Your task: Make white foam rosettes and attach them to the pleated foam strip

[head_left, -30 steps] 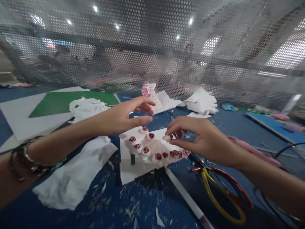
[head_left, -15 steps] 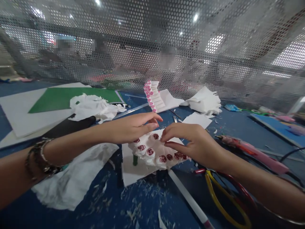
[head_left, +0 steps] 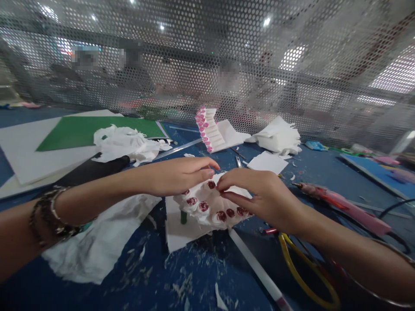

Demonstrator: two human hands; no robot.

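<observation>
A white crumpled-looking paper piece [head_left: 212,211] with dark red swirls along its edge is raised over a white sheet [head_left: 173,239]. My right hand [head_left: 256,185] pinches the paper near its middle, between thumb and fingertips. My left hand [head_left: 181,175] is curled over the piece's back left side, thumb and fingers close together; its grip is partly hidden. A short green stick [head_left: 183,217] stands under the piece's left side. A second pleated white paper strip [head_left: 210,131] with pink spots stands behind my hands.
White tissue scraps [head_left: 126,144] lie on green card [head_left: 68,134] at left, more crumpled paper [head_left: 100,242] nearer. Yellow-handled scissors [head_left: 292,272], a pinkish corded hot tool [head_left: 343,209] and a white stick [head_left: 254,261] lie right. A perforated metal screen [head_left: 194,77] rises behind the blue table.
My right hand and its pinch have shifted slightly left on the paper piece. My left hand stays at the back left edge, almost unmoved.
</observation>
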